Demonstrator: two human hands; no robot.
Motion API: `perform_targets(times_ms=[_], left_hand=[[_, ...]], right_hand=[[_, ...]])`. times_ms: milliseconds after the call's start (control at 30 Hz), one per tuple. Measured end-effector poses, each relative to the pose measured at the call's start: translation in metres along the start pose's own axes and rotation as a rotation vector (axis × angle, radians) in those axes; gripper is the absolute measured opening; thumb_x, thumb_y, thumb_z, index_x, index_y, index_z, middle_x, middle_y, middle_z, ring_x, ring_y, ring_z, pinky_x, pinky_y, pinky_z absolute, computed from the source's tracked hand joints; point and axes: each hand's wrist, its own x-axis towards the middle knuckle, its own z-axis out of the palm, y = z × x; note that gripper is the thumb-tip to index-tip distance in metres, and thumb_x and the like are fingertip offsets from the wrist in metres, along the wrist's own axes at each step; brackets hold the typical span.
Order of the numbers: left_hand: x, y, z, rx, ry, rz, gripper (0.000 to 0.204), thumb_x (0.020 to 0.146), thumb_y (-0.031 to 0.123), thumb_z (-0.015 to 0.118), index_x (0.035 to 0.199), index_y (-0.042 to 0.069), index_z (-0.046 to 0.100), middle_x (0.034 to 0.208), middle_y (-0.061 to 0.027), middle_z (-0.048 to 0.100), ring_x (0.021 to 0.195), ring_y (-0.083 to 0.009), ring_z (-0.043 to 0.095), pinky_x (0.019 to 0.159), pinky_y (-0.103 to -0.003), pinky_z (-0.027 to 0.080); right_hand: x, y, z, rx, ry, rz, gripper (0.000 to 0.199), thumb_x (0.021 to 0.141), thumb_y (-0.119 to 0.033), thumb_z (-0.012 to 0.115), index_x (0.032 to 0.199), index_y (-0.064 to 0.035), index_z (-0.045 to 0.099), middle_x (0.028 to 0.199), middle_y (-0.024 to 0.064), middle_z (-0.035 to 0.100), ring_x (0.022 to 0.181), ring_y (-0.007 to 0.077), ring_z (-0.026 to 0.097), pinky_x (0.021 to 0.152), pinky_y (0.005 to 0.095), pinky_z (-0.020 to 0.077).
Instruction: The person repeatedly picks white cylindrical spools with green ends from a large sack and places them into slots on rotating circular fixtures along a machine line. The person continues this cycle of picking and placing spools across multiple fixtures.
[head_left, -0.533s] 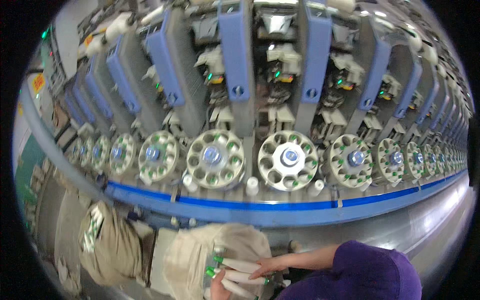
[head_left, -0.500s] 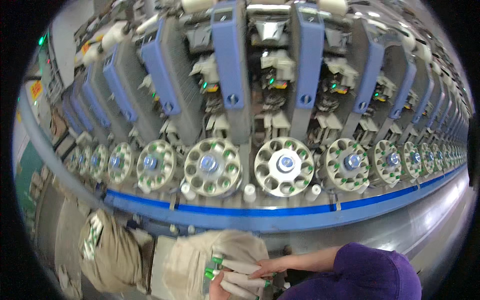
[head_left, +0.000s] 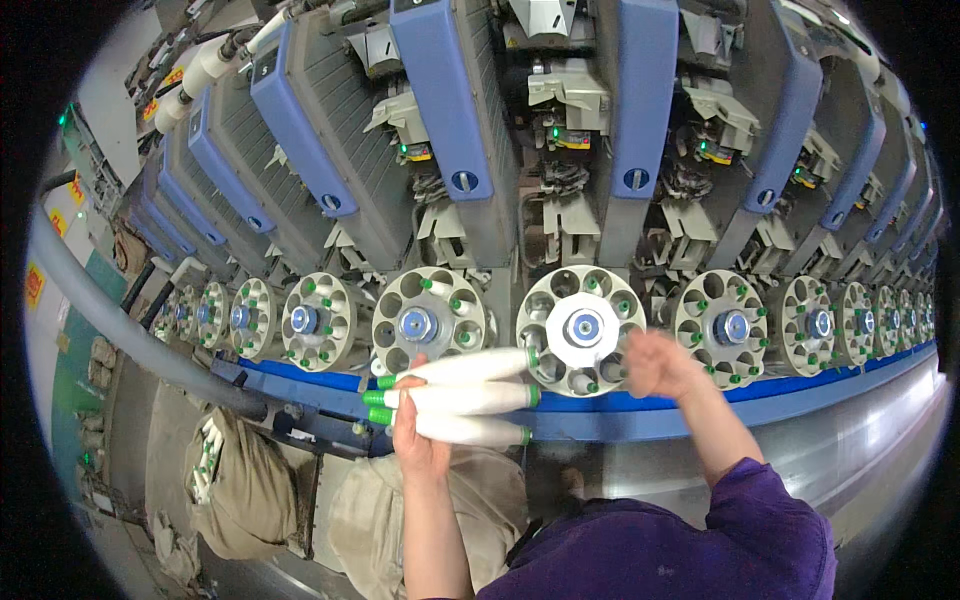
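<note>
Left hand (head_left: 425,445): grip closed on three bobbins (head_left: 470,398) near their left ends.
Right hand (head_left: 660,368): blurred at the right rim of a carousel (head_left: 558,335) — grip and contact cannot be told.
Bobbins: fanned, roughly level, in front of the rail (head_left: 640,425).
Handling: judged light, stiff-cored, surface soft and easily snagged — best held by the green ends.

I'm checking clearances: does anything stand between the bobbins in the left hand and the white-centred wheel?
Nothing visible does: in view, the bobbins in the left hand slightly overlap the white-centred wheel at left, the right hand at right.
</note>
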Motion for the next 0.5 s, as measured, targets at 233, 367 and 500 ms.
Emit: perform_targets(times_ms=[233,367,500], left_hand=[[0.045,-0.021,0.037,0.164,-0.05,0.039,0.024,0.094,0.028,0.05,0.107,0.007,0.051,0.142,-0.0124,0.034,0.123,-0.0326,0.042,0.104,-0.048,0.036],[0.059,-0.029,0.039,0.252,-0.066,0.04,0.024,0.094,0.029,0.049,0.106,0.009,0.051,0.14,-0.0137,0.035,0.122,-0.0313,0.043,0.103,-0.047,0.036],[0.066,-0.028,0.032,0.375,-0.066,0.053,0.024,0.094,0.03,0.05,0.105,0.009,0.051,0.139,-0.015,0.037,0.121,-0.0307,0.043,0.103,-0.046,0.035]], right_hand=[[0.038,-0.043,0.003,-0.146,0.26,-0.259,0.021,0.095,-0.03,0.054,0.102,-0.0109,0.056,0.066,-0.0065,0.049,0.049,0.0035,0.034,0.042,0.0196,0.029],[0.099,0.011,0.019,-0.326,0.044,-0.337,0.032,0.093,-0.021,0.058,0.122,-0.0074,0.052,0.109,0.0063,0.062,0.083,0.0088,0.052,0.075,0.023,0.042],[0.134,0.038,0.029,-0.349,0.198,-0.435,0.015,0.094,-0.017,0.056,0.103,-0.0061,0.057,0.105,0.0054,0.062,0.089,0.0101,0.055,0.078,0.0232,0.0421]])
